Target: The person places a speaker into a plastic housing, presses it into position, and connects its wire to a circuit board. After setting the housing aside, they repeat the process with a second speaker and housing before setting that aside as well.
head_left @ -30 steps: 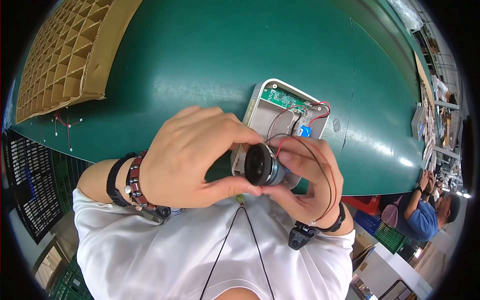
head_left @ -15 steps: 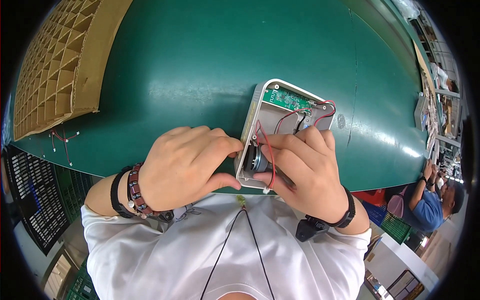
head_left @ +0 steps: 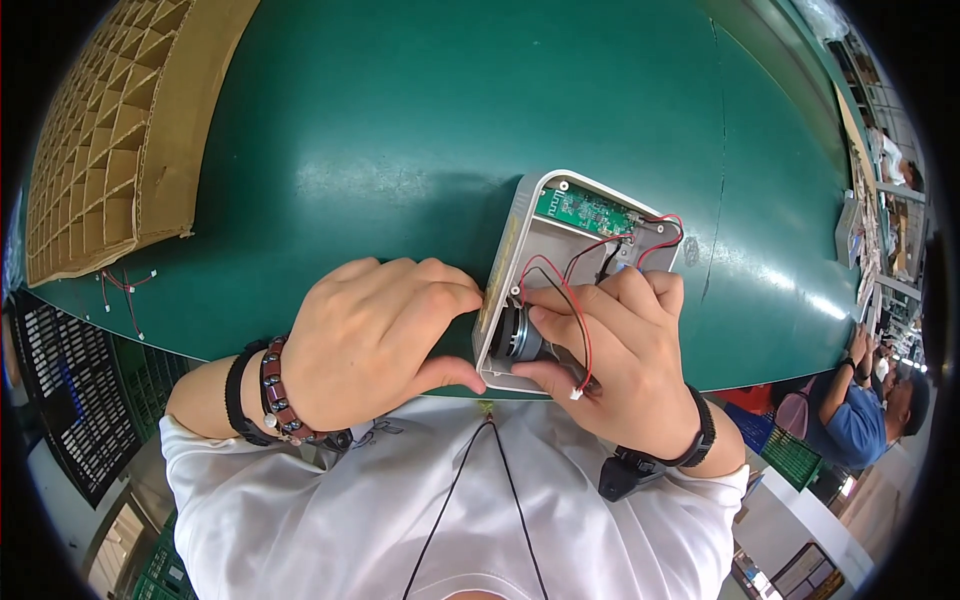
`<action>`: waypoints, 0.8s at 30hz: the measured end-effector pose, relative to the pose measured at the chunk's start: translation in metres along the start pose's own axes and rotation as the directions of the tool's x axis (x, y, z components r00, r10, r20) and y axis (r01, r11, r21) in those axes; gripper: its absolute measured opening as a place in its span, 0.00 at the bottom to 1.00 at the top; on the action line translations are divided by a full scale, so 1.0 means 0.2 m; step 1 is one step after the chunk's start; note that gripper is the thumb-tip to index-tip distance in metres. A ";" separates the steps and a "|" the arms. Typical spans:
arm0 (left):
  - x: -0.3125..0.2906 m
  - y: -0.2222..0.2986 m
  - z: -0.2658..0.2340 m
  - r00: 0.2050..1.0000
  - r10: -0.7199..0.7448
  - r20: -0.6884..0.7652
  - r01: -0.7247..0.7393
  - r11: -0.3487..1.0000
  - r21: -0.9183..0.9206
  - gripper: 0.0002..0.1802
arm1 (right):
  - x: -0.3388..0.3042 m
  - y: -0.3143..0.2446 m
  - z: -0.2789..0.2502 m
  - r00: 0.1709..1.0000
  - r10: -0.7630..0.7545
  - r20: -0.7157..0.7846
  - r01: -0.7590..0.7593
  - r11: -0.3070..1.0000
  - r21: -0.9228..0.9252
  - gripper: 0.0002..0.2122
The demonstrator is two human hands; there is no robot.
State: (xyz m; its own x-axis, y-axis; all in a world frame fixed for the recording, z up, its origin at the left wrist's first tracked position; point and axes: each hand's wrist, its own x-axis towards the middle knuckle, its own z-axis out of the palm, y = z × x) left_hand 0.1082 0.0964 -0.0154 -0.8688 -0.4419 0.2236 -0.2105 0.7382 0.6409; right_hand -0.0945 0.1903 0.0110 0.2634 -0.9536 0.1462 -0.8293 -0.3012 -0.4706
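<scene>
A light grey plastic housing [head_left: 507, 237] lies tilted with its open side up at the table's near edge. My left hand [head_left: 368, 335] holds the housing's left wall, fingertips against its outside and thumb at the near corner. Inside, a round black-and-silver speaker [head_left: 522, 336] sits against that wall. My right hand [head_left: 632, 345] reaches in with thumb and fingers closed around the speaker; the exact contact is partly hidden. Red and black wires [head_left: 586, 333] loop over the right fingers to a small white connector [head_left: 577, 394]. A green circuit board [head_left: 588, 212] lies along the far end.
A cardboard box with dividers [head_left: 175, 150] stands at the far left of the green table [head_left: 400, 90]. Loose wire leads [head_left: 127, 288] lie beside it. Black and green crates [head_left: 80, 400] are below on the left. Another person [head_left: 860, 405] sits at the right.
The housing has shifted slightly right and nearer to me. My right hand moved with it, still at the speaker. The wire loop and white connector swung to the right.
</scene>
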 end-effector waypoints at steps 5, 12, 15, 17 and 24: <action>0.00 -0.01 -0.01 1.000 0.000 0.027 0.000 1.000 -0.010 0.30 | 0.00 0.00 0.00 1.000 0.000 -0.027 0.001 1.000 0.009 0.18; 0.00 -0.01 0.01 1.000 0.020 -0.001 -0.020 0.999 -0.035 0.29 | 0.01 0.00 0.00 1.000 0.007 -0.005 -0.007 1.000 0.003 0.18; 0.00 -0.01 0.01 0.999 0.038 -0.002 -0.038 0.998 -0.040 0.27 | 0.01 0.00 -0.01 1.000 0.003 -0.005 -0.003 1.000 -0.001 0.18; 0.00 -0.01 0.00 0.998 0.069 0.005 -0.069 0.997 -0.028 0.24 | 0.01 0.00 -0.02 1.000 0.013 0.020 -0.013 1.000 -0.011 0.18; -0.01 0.01 0.00 0.993 0.119 0.023 -0.120 0.991 0.060 0.17 | 0.02 0.00 -0.01 0.999 0.022 0.039 -0.022 1.000 0.008 0.18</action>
State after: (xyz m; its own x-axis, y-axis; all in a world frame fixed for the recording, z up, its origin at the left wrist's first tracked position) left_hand 0.1093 0.0984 -0.0157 -0.8980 -0.3386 0.2811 -0.1309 0.8154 0.5639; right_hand -0.0941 0.1855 0.0126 0.2640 -0.9591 0.1018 -0.8312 -0.2798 -0.4805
